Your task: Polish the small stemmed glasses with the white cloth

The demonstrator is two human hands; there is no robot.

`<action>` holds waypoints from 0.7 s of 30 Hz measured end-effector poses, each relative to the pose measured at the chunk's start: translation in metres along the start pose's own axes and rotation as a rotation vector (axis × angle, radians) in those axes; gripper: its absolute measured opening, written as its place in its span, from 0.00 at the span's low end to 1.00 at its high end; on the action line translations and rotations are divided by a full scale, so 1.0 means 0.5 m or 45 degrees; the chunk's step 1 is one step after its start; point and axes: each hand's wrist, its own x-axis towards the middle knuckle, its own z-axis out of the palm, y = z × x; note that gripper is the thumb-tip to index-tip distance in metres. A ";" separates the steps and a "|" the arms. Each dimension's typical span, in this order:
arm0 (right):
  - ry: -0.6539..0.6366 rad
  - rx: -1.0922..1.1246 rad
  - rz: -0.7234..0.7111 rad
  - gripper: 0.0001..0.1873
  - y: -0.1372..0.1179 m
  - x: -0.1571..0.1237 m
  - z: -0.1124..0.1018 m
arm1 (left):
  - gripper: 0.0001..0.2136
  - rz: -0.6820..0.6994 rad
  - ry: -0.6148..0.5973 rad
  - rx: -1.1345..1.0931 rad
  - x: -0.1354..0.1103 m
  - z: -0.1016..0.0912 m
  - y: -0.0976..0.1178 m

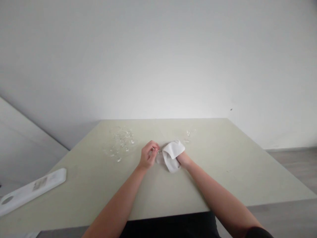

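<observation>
Wiping, seemingly: left grip (149,154) pinches a clear piece (159,152), right grip (183,159) clasps the white cloth (174,149); light, even strokes should suit.

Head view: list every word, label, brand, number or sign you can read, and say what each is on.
No text can be read.
Grey patch on the white board: perhaps a label, too blurred to read.
White cloth: no lettering visible.
Clear pieces on the table: too small and faint to tell.
</observation>
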 end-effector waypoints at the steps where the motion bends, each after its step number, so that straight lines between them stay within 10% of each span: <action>1: 0.056 0.018 0.069 0.22 0.009 0.001 0.001 | 0.18 0.067 -0.062 0.051 -0.002 0.000 0.003; 6: 0.221 0.111 0.181 0.28 0.017 0.003 -0.002 | 0.18 -0.249 0.065 -0.045 0.006 0.012 -0.007; 11: -0.174 0.242 0.227 0.26 -0.009 0.000 0.002 | 0.18 -0.572 0.280 -0.208 0.018 0.018 -0.026; 15: -0.440 0.081 0.063 0.24 -0.012 -0.001 -0.007 | 0.17 -0.534 0.078 -0.196 0.010 0.016 -0.014; 21: -0.371 -0.307 -0.145 0.19 0.008 0.004 -0.030 | 0.19 -0.357 -0.088 -0.138 0.003 0.014 0.001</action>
